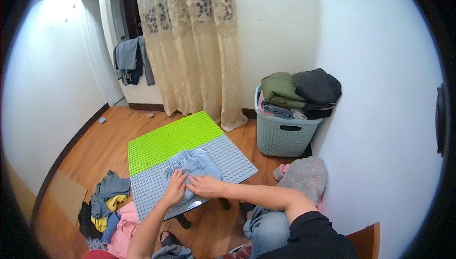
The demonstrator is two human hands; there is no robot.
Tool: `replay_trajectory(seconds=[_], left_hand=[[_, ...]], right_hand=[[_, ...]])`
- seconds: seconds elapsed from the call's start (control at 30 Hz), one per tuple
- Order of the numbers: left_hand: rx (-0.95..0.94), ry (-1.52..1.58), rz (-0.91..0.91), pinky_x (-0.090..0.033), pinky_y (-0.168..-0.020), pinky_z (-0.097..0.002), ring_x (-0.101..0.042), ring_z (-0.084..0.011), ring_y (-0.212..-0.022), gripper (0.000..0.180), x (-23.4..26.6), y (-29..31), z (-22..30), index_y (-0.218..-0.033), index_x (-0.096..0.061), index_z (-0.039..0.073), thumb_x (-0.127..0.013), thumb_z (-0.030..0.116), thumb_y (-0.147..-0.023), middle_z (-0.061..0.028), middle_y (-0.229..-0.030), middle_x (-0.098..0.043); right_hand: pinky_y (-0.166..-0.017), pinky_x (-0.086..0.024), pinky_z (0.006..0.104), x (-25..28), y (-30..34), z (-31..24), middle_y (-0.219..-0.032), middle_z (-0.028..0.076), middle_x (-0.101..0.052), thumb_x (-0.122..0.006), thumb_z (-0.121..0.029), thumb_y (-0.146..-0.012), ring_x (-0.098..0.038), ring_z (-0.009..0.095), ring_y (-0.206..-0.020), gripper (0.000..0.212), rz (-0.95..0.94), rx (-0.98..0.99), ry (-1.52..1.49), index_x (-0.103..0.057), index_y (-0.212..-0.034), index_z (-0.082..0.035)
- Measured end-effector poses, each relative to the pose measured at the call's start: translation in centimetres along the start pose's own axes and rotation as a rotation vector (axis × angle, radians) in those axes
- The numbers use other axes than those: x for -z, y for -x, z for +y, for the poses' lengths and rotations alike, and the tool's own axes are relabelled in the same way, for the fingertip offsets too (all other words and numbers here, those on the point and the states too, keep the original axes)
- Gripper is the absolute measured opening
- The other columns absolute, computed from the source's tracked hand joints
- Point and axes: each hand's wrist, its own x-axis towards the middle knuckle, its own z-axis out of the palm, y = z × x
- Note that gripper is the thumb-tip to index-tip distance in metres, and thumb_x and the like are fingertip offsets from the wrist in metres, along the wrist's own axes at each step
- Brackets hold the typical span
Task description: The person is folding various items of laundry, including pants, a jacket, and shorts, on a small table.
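A pair of light blue denim shorts (197, 162) with a gathered elastic waistband lies on a low studded table (237, 161), on its grey half. My left hand (175, 187) rests on the near left part of the denim, fingers stretched out. Just beside it, my right hand (205, 186) lies flat on the cloth, its fingertips pointing toward the left hand. Neither hand grips the fabric; both press on it from above. The hands and wrists cover the shorts' near part.
Bright green studs (166, 140) cover the table's far half. Loose clothes (111, 185) lie heaped on the floor at left. A pale blue laundry basket (285, 140), piled with clothes, stands by the right wall. Near it is a patterned garment (306, 176). A beige curtain (194, 59) hangs behind.
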Motion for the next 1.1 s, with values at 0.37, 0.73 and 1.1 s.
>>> replay_trajectory(seconds=[0.37, 0.73, 1.1], left_hand=[[0.245, 1.004, 0.287, -0.040, -0.075, -0.0296, -0.052, -0.0141, -0.088, 0.028, 4.7, -1.8, 3.6, -0.095, -0.059, 0.003, -0.039, 0.021, -0.089, -0.0082, -0.101, -0.059], [0.545, 0.995, 0.166, -0.046, -0.070, -0.0319, -0.057, -0.0180, -0.084, 0.020, 1.5, -3.2, 6.1, -0.091, -0.056, 0.004, -0.040, 0.016, -0.089, -0.0098, -0.089, -0.060], [0.512, 0.894, 0.070, -0.046, -0.067, -0.0279, -0.059, -0.0164, -0.081, 0.017, -1.1, -3.7, 6.6, -0.091, -0.056, 0.003, -0.042, 0.012, -0.088, -0.0091, -0.085, -0.061]], right_hand=[[-0.081, -0.043, 0.0335, 15.4, 1.6, 6.2, -0.103, 0.013, -0.059, -0.055, -0.012, -0.075, -0.056, 0.026, -0.093, 0.037, -0.176, -0.193, -0.875, -0.053, -0.110, -0.002], [-0.080, -0.045, 0.0276, 29.4, 9.3, 20.6, -0.099, 0.006, -0.060, -0.057, -0.005, -0.074, -0.055, 0.014, -0.089, 0.035, -0.046, -0.737, -0.984, -0.057, -0.109, -0.003], [-0.085, -0.040, 0.0405, 19.7, 18.4, 36.9, -0.109, 0.020, -0.053, -0.044, 0.002, -0.074, -0.050, 0.036, -0.100, 0.044, 0.479, -0.786, 0.182, -0.052, -0.115, -0.013]])
